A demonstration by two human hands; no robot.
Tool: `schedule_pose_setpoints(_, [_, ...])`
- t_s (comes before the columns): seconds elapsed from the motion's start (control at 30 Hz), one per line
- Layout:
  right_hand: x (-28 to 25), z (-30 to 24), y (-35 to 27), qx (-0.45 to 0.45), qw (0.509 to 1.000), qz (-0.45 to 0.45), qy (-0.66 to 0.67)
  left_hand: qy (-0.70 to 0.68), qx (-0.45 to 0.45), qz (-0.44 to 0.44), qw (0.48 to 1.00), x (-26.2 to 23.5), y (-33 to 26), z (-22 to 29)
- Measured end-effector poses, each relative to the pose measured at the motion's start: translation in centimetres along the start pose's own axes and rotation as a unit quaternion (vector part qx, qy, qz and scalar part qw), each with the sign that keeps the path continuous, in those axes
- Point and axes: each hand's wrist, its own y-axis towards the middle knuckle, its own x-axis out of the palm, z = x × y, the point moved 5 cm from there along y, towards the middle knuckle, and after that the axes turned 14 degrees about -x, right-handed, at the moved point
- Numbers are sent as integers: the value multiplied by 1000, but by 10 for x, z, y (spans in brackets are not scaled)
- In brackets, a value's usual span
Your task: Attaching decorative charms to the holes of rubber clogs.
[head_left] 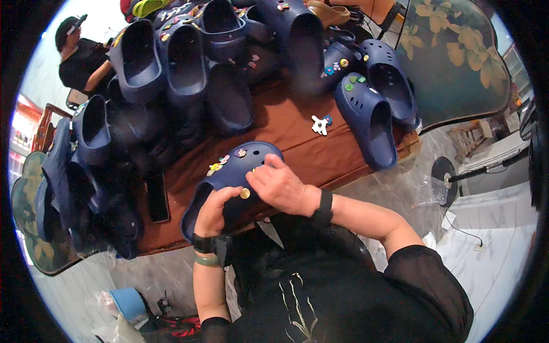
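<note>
A navy clog shoe (240, 168) with small coloured charms on its top lies at the near edge of the brown table (297, 143). My left hand (214, 208) grips its heel end from below. My right hand (280, 184) presses on the toe part, fingers by the holes, with a small round yellow charm (245, 193) just beneath it. A white and blue charm (321, 124) lies loose on the table beyond.
Many navy clogs (189, 63) are piled across the far and left table; a pair (377, 108) lies at the right. A dark phone (155, 197) lies left of my hands. Another person (83, 57) stands far left. A flowered chair (457, 51) is at right.
</note>
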Motion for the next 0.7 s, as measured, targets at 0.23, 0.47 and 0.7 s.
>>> schedule_pose_setpoints(0.23, [-4, 39, -20, 136, 959, 217, 124, 102, 101, 33, 989, 13, -10, 23])
schedule_pose_setpoints(0.47, [-17, 23, -16, 11, 998, 61, 12, 71, 90, -6, 993, 12, -3, 17])
schedule_pose_setpoints(0.7, [-7, 2, -5, -79, 982, -163, -49, 66, 78, 15, 995, 14, -8, 10])
